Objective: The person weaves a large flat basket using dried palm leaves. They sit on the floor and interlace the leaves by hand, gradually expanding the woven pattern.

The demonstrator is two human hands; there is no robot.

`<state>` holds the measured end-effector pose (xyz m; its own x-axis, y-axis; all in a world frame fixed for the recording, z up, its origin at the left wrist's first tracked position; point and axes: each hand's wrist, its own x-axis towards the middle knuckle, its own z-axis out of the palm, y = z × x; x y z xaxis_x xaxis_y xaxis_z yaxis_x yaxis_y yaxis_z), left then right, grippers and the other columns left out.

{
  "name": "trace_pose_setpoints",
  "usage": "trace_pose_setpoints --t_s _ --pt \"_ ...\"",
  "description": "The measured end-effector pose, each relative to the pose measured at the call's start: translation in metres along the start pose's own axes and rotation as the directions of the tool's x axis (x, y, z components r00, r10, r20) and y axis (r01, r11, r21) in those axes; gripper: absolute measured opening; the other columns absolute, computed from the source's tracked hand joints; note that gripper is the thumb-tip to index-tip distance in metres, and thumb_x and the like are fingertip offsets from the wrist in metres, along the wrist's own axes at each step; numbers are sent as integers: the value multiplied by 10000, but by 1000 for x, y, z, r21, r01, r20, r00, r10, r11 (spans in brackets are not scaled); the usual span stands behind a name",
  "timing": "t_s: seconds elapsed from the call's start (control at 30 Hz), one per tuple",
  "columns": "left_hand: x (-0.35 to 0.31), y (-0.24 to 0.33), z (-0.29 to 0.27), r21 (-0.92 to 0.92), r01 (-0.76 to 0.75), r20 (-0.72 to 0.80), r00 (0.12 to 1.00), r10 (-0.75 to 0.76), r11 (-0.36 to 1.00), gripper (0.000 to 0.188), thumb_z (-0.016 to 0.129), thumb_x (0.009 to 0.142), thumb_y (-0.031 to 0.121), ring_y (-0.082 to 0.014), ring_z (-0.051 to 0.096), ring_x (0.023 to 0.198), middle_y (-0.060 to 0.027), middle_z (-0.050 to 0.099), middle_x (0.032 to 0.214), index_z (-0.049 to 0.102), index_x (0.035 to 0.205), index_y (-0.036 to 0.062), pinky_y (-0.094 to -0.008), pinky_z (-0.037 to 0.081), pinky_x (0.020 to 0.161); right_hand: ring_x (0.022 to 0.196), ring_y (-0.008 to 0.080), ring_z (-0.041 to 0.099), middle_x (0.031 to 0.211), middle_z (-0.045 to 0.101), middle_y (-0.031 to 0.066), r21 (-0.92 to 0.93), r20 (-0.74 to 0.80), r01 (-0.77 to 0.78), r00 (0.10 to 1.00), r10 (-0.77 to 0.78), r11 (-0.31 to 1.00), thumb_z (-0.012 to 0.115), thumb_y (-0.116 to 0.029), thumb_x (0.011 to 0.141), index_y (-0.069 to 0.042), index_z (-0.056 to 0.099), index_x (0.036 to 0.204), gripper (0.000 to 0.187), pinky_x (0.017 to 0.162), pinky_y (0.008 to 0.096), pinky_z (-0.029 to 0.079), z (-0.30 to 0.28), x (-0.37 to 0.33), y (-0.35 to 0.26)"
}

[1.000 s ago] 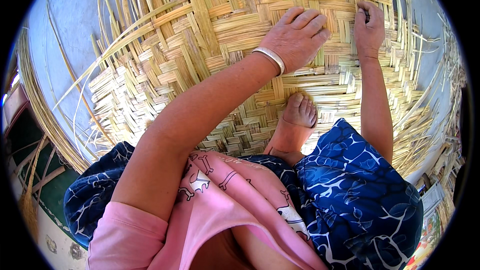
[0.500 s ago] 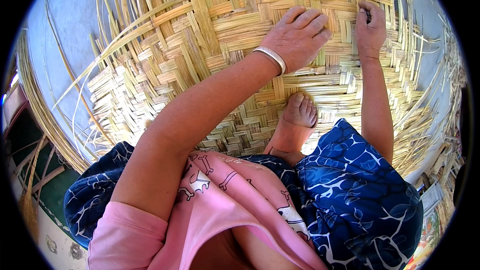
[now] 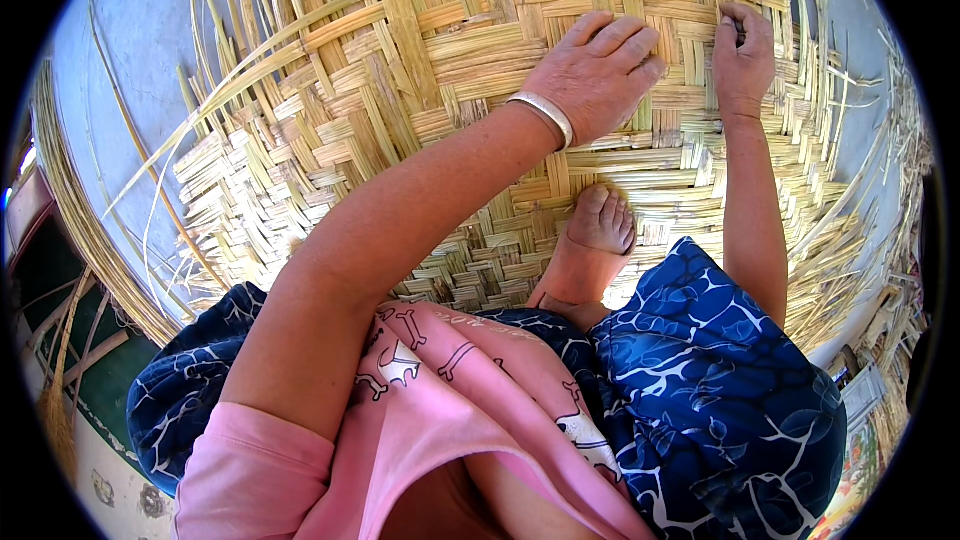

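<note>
Broad mat of yellow-green split-cane strips (image 3: 470, 75) lies on the blue-grey floor (image 3: 130, 90), under a bare foot (image 3: 603, 220). Left hand (image 3: 597, 80), silver bangle (image 3: 545, 118) at wrist, rests palm-down on the weave, fingers loosely spread. Right hand (image 3: 744, 52), at the mat's far right, has fingers curled narrow; cannot tell whether they pinch a strip. Step looks like weaving or tightening; next move likely calls for left-hand pressure while the right works a strip.

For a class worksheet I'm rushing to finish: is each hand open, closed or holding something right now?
Left hand: open, palm down on the woven mat.
Right hand: curled at the mat; whether it grips anything cannot be told.
</note>
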<state>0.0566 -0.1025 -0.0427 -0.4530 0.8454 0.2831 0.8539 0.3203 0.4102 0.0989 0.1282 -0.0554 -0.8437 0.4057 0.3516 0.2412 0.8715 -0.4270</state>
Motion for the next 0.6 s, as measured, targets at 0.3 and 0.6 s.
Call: trace_pose_setpoints --t_s 0.3,0.6 --pt "0 0 0 -8 5 -15 1000 -5 1000 312 613 804 217 -209 428 1230 -45 526 1231 626 1106 138 -395 286 1061 923 239 610 1000 635 76 -2 -2 7 1000 -7 1000 562 -111 814 -82 671 950 177 822 325 493 0 0 1" --pt "-1 0 -1 3 4 -4 1000 -4 1000 320 607 810 225 -210 428 1233 -44 526 1241 622 1119 144 -398 283 1067 917 241 609 997 634 76 -9 6 1 1000 -1 1000 562 -111 822 -77 667 956 173 822 326 493 0 0 -1"
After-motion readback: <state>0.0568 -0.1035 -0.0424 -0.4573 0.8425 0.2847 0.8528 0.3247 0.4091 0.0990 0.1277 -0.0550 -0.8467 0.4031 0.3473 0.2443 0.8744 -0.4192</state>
